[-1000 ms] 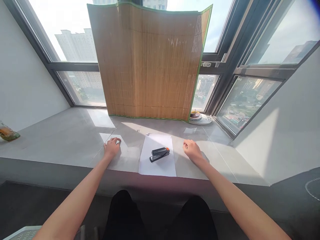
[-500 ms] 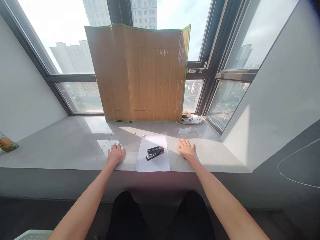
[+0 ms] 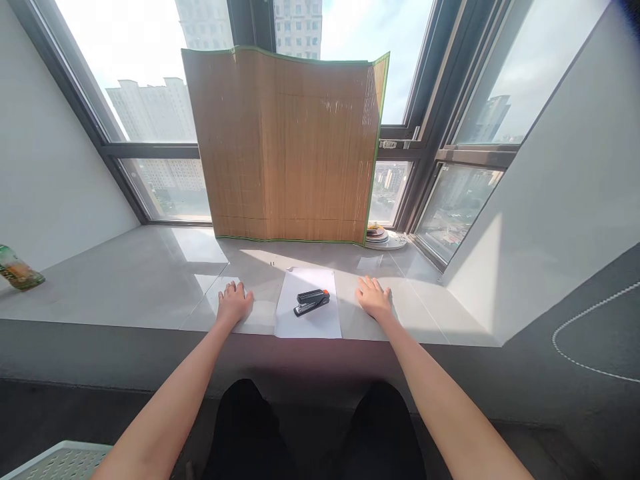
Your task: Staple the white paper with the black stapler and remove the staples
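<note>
A black stapler point(image 3: 312, 302) with an orange-red spot at its right end lies on a white sheet of paper point(image 3: 295, 328). The paper rests at the front edge of the tiled windowsill point(image 3: 135, 280). My left hand point(image 3: 234, 304) lies on the sill to the left of the paper, fingers spread and holding nothing. To the right of the paper my right hand point(image 3: 373, 298) also rests on the sill, its fingers apart. Neither hand touches the stapler or the paper. Two tiny dark pieces point(image 3: 272, 263), too small to name, lie behind the paper's left corner.
A brown slatted bamboo mat point(image 3: 295, 147) with green edging leans against the window. Stacked plates point(image 3: 385, 239) stand at its right foot. A green and orange package point(image 3: 20, 268) lies at the far left. A beaded cord point(image 3: 565, 320) hangs at right; a pale perforated plastic item point(image 3: 70, 460) sits lower left.
The camera view has tilted and shifted slightly, so the scene sits a little differently in the picture. Both hands, the stapler and the paper keep their places on the sill.
</note>
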{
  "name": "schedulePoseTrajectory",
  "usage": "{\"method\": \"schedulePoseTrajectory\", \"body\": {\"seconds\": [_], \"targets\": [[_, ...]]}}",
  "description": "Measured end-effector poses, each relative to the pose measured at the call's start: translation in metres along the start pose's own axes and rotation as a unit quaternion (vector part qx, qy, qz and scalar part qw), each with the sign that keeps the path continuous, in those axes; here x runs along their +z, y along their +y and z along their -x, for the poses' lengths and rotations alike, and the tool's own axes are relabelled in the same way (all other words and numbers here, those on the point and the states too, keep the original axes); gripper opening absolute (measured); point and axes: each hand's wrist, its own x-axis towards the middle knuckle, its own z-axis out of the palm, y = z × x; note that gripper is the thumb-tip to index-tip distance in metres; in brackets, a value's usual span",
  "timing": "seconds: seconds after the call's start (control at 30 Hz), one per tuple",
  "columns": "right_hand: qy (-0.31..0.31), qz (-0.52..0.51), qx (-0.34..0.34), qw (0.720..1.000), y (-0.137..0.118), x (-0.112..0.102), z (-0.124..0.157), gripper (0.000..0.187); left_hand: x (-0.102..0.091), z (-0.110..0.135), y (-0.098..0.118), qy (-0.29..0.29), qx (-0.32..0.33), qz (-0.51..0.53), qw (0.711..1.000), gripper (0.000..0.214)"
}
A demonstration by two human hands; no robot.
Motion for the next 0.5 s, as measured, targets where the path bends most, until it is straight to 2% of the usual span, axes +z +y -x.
{"method": "schedulePoseTrajectory", "body": {"seconds": [0.3, 0.4, 0.47, 0.5], "targets": [[0.015, -0.03, -0.007, 0.999, 0.0, 0.001, 0.0, 0.062, -0.002, 0.0, 0.002, 0.034, -0.003, 0.016, 0.999, 0.052], [0.044, -0.066, -0.016, 0.997, 0.002, -0.001, 0.002, 0.056, -0.006, 0.005, 0.009, 0.085, 0.061, 0.061, 0.993, 0.034], [0.077, -0.122, -0.059, 0.988, 0.001, -0.007, 0.005, 0.048, -0.01, 0.01, 0.022, 0.106, 0.14, 0.134, 0.975, 0.029], [0.09, -0.168, -0.092, 0.977, -0.001, -0.012, 0.007, 0.044, -0.011, 0.011, 0.03, 0.099, 0.179, 0.182, 0.962, 0.029]]}}
